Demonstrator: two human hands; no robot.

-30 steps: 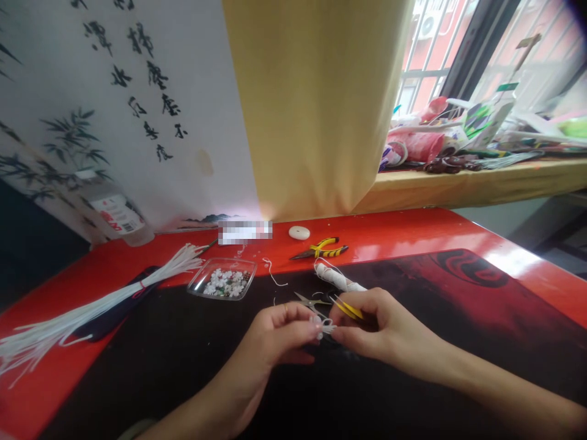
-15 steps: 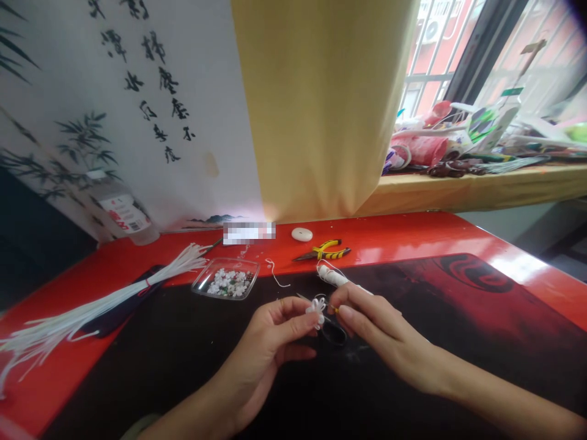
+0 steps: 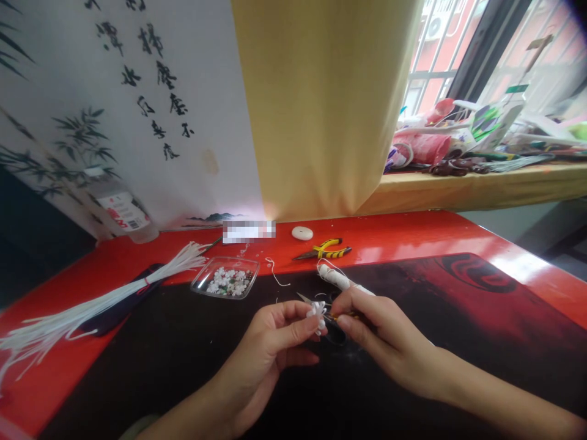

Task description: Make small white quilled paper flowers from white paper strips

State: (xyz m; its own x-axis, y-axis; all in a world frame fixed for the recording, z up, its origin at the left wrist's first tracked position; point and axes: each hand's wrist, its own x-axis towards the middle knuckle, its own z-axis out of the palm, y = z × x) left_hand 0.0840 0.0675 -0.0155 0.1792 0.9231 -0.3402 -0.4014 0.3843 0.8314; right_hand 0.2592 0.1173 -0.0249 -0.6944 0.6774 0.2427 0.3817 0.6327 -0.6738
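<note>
My left hand [image 3: 287, 336] pinches a small white looped-cord flower [image 3: 317, 311] between thumb and fingertips. Close on its right, my right hand [image 3: 376, 321] is closed on a thin tool with a yellow-gold part [image 3: 333, 317]. The tool's tip meets the right side of the flower; most of its length is hidden in my fingers. Black-handled scissors [image 3: 337, 335] lie on the dark mat [image 3: 183, 379] beneath, partly covered by the hands and the flower. Just beyond my right hand is a roll of white cord [image 3: 334, 276].
A clear dish [image 3: 224, 296] of small white flower pieces and beads stands left of the hands. Yellow-black pliers [image 3: 326, 249] and an oval cream object [image 3: 302, 233] lie farther back. A bundle of white cords [image 3: 132, 290] and a plastic bottle [image 3: 123, 211] are at left.
My right hand has moved slightly, bringing the thin tool against the flower. The flower has turned a little in my left hand, which stays nearly in place.
</note>
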